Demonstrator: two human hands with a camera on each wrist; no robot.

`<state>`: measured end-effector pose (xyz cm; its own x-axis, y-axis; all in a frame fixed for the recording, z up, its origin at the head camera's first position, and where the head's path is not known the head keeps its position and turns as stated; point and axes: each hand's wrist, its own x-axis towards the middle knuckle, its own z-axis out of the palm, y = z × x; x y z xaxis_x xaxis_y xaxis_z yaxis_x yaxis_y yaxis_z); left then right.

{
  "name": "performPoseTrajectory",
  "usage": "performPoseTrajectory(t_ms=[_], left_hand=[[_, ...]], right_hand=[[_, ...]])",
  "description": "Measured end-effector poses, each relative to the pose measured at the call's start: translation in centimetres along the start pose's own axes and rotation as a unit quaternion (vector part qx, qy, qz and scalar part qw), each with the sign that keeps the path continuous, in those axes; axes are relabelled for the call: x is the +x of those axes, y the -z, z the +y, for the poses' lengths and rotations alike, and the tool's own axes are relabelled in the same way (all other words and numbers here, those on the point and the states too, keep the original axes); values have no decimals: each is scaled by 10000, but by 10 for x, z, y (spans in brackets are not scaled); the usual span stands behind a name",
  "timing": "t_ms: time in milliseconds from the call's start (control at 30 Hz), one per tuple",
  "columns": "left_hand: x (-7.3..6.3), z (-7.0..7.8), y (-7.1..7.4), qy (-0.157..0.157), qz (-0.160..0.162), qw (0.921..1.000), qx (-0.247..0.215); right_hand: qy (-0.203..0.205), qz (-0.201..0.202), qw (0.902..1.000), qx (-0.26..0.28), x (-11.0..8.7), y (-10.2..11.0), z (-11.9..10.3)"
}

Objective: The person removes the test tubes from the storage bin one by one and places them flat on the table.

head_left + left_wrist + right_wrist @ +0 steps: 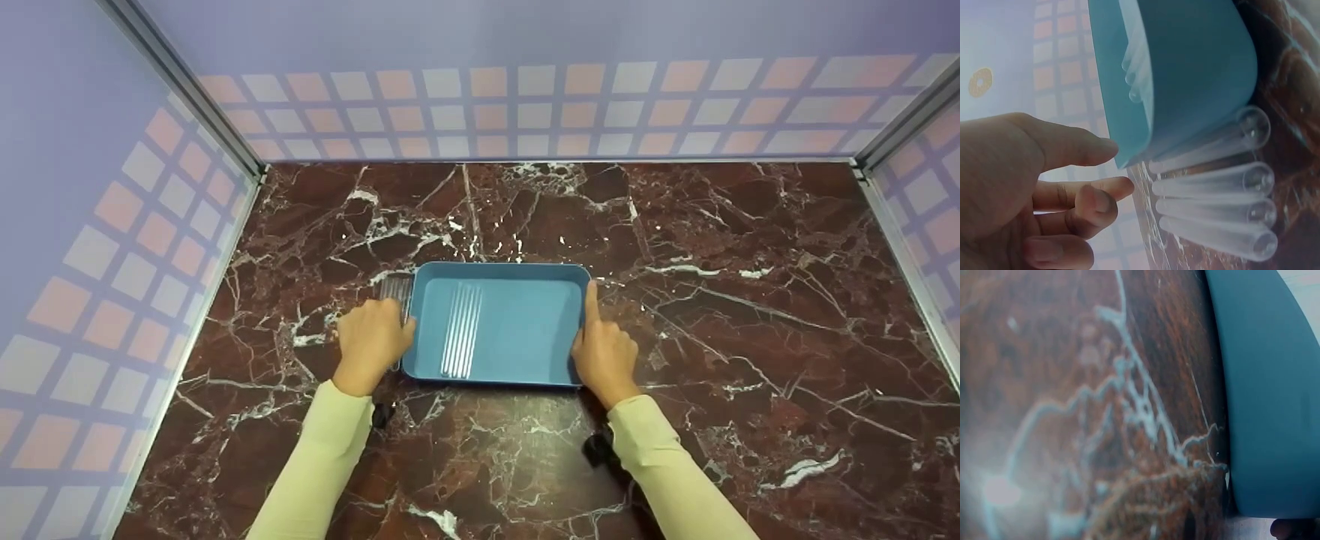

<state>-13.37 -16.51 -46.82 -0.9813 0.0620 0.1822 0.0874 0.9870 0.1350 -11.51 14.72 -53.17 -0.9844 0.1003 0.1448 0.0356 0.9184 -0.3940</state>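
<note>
Left hand [373, 337], left of middle: fingers apart | right hand [609, 352] at middle blue tray [525, 330]: can't tell if gripping | clear tubes [1213, 210]: likely light, slippery; pinch middles

So the tray [525, 330] looks like smooth plastic, more matt than shiny. The tubes [1207, 209] are see-through and glossy, can't tell if glass or plastic. Counter [750, 337] is polished, marble-look stuff. Sleeves [307, 465] are matt cloth, corner rails [184, 82] dull metal.

Tray [532, 330] open above; left wall [1202, 67] hems outer tubes [1213, 181] on right.
</note>
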Motion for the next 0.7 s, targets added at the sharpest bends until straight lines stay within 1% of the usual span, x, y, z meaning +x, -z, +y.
performPoseTrajectory(t_ms=[133,233,333,433,600,700], left_hand=[[0,6,-1,-81,-52,9999,43],[-1,8,-2,-115,-1,9999,97],[-1,10,-3,-66,72,9998,149],[-1,12,-3,-28,77,9998,163],[0,17,-3,-54,-74,9998,176],[1,20,-4,-98,-123,9997,204]], right_hand=[[-62,-36,10000,-38,0,0,0],[-143,-106,9998,2,1,0,-1],[-165,-121,9998,37,1,0,-2],[-146,-112,9998,23,1,0,-2],[-90,-26,9999,43,0,-1,-1],[-121,-71,9999,82,1,0,-1]])
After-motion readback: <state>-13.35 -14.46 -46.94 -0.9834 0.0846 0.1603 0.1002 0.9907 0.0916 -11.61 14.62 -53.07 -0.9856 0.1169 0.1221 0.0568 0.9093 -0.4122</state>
